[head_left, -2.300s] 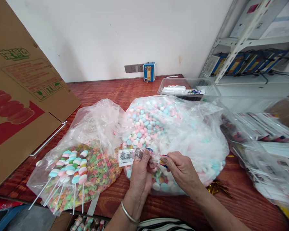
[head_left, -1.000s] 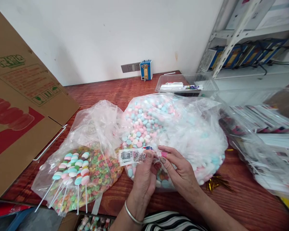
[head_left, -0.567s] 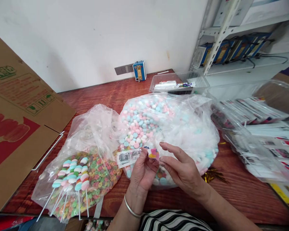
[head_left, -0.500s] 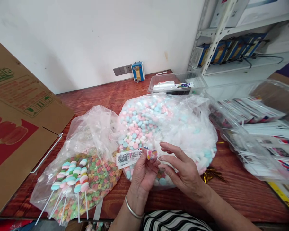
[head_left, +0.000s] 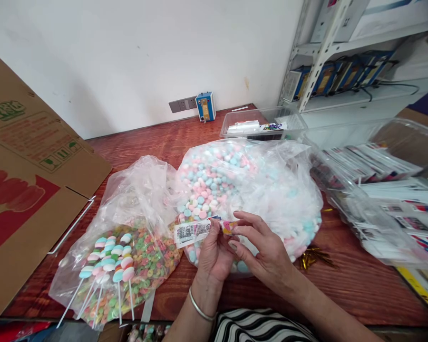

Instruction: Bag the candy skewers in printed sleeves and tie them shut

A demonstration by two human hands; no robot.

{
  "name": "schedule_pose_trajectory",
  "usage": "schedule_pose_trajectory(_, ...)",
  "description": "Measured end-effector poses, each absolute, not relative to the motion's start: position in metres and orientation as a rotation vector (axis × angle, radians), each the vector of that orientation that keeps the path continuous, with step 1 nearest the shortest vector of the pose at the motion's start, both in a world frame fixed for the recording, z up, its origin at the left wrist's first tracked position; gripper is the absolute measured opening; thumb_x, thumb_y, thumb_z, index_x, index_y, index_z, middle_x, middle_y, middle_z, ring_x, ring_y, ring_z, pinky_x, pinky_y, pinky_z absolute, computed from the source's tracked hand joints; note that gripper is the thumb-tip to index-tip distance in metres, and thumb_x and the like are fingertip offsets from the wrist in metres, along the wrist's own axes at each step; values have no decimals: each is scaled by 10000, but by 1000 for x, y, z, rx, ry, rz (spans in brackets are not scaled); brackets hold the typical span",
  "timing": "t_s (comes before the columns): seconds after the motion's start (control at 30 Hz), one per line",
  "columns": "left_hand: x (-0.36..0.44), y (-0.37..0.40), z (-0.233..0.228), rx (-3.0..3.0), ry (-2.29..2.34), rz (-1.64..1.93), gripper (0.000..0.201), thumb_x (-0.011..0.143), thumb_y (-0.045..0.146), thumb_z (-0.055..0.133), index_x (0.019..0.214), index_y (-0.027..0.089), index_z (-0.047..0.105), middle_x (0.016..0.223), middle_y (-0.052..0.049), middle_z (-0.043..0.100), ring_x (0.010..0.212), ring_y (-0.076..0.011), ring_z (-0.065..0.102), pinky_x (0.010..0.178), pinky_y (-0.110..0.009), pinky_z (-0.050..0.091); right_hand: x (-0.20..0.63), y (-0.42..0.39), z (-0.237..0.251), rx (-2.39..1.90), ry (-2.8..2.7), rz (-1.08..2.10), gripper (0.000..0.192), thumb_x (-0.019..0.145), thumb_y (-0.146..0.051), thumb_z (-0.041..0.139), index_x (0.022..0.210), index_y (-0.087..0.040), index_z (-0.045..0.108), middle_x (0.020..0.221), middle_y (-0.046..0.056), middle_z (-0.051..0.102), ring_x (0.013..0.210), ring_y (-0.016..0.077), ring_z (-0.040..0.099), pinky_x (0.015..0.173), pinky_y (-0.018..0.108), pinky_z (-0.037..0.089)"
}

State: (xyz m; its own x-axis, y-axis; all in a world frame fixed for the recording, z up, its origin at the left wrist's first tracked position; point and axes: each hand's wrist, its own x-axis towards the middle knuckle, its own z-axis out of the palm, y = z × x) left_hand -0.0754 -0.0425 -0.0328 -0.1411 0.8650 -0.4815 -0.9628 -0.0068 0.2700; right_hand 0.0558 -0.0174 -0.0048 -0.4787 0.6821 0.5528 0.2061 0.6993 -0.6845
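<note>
My left hand (head_left: 214, 261) is closed around a small clear plastic wrapper (head_left: 192, 231) with printed labels, held between thumb and fingers above the table's front. The wrapper's pink and yellow end sticks out to the right. My right hand (head_left: 266, 247) reaches that end with its fingertips, thumb just below; the exact grip is partly hidden. Behind both hands lies a big clear bag of pastel marshmallows (head_left: 203, 187). To the left, several marshmallow sticks (head_left: 110, 259) rest on a bag of coloured ring-shaped sweets (head_left: 153, 251).
A cardboard box (head_left: 32, 166) stands at the left. On the right are a clear plastic bin of printed packets (head_left: 374, 161) and gold tinsel strips (head_left: 316, 257). A clear tray (head_left: 231, 123) and a small blue device (head_left: 206, 107) sit at the back, near a metal shelf (head_left: 317, 61).
My right hand's fingers have drawn in and moved left onto the wrapper's coloured end. My left hand keeps its hold. The view has shifted slightly.
</note>
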Motion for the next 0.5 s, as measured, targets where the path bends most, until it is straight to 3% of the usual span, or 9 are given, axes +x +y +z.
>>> schedule_pose_trajectory(0.2,-74,-47,-36,-141,673,1689,182,730,212,790,846,150,665,773,-7,681,653,-118,655,649,-232,560,44,-20,-2,-738,-2078,633,243,893,-196,611,1135,-197,593,1293,137,545,1182,256,552,969,417,506)
schedule_pose_trajectory(0.37,-77,-48,-35,-193,618,1679,244,699,203,814,873,154,650,781,-3,678,639,-114,645,576,-213,533,43,-21,2,-740,-2044,668,283,906,-211,596,1187,-237,582,1291,110,548,1202,243,549,990,406,502)
schedule_pose_trajectory(0.5,-74,-45,-37,-194,581,1611,201,731,226,793,822,148,632,715,-5,633,562,-89,586,523,-195,501,46,-32,16,-734,-2021,514,284,890,-203,603,1170,-252,602,1285,113,557,1187,279,552,983,447,487)
